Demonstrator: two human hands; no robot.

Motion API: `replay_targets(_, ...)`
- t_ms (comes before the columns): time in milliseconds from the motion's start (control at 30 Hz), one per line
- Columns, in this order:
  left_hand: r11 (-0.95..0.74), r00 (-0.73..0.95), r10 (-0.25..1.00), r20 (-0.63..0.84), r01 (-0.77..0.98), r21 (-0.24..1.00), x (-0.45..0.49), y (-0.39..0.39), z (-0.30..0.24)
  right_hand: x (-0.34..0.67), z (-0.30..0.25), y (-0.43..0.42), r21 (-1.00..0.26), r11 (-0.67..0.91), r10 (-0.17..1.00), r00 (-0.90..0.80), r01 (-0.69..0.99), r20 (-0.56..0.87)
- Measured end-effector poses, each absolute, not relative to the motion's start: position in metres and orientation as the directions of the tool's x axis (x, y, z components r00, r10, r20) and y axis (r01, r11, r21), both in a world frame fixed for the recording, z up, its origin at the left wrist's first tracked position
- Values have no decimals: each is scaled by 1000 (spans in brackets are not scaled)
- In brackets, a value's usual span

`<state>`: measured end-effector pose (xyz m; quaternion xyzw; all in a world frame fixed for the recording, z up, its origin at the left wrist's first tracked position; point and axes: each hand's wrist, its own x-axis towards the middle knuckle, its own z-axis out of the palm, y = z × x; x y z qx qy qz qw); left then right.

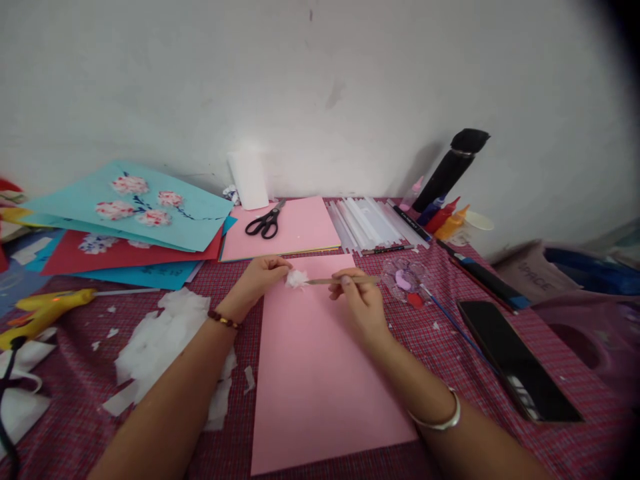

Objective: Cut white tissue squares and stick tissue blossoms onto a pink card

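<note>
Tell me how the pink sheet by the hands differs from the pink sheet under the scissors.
The front sheet lies below a white tuft; the back sheet, below scissors. The front sheet lies closer to the person; the back sheet, closer to the wall. Both are pink and lie flat.

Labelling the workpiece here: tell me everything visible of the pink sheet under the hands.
The pink sheet is a plain rectangle, apparently paper or card, lying flat on the checked cloth with its long sides running away from the person. A crumpled white tuft, tissue-like, sits near its far left corner. The left hand is at the tuft by the left edge; the right hand holds a slender brown tool over the sheet. The right hand and forearm hide part of the right edge.
</note>
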<state>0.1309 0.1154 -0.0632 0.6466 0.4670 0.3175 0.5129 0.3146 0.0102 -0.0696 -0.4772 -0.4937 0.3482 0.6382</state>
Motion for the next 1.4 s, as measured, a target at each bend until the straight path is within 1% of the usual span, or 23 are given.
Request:
replay_targets(33,-29,360,930,-72,269,963,130,116,-63,316,-72,13,-960,264,918,330,-98,219)
replay_targets(100,0,355,931,-84,229,973,128,117,-59,319,-77,18,-931,206,921,380,-301,81)
replay_targets(167,41,325,941,-90,155,987,123,121,-50,321,-80,21,-897,165,930,368,-409,4)
replay_targets(233,57,276,958,-81,94,994,115,126,-33,323,-81,22,-887,145,938,347,-439,-18)
replay_targets(300,5,248,968,-35,118,993,103,130,-12,323,-81,21,-893,131,941,337,-430,-24)
replay_targets(333,-38,256,967,-8,174,984,96,132,-1,323,-81,21,-898,122,943,332,-423,-28)
replay_targets(400,-122,301,954,15,340,932,80,132,18,324,-82,20,-906,105,947,320,-411,-36)
replay_targets(433,-150,334,943,-4,433,889,71,130,25,324,-83,20,-910,97,948,315,-403,-39)
replay_targets(500,-179,404,909,-99,593,785,52,122,30,324,-84,21,-920,90,952,304,-382,-33)
replay_targets(600,-219,508,821,-263,704,676,25,104,19,324,-85,21,-932,99,957,289,-348,-6)
replay_targets(667,-269,563,770,-301,713,647,13,91,7,323,-85,20,-938,108,958,286,-331,9)
replay_targets(767,-349,613,745,-262,694,630,5,78,-11,322,-85,20,-946,109,955,296,-305,15)
replay_targets(833,-365,611,758,-227,687,628,6,74,-19,322,-85,20,-947,110,954,300,-301,15)
replay_targets(933,-336,563,804,-189,694,637,7,74,-26,322,-84,20,-939,111,953,302,-325,8)
replay_targets(1033,-304,521,835,-176,704,642,5,76,-28,322,-82,20,-936,111,950,312,-335,1)
replay_targets(1133,-303,507,847,-157,704,642,-1,81,-23,321,-81,21,-938,128,951,308,-322,24)
replay_targets(1233,-292,480,872,-93,663,689,-1,86,-8,321,-81,21,-942,124,950,311,-311,23)
replay_targets(1400,-206,405,914,-22,511,835,39,88,24,323,-80,24,-956,118,932,362,-269,13)
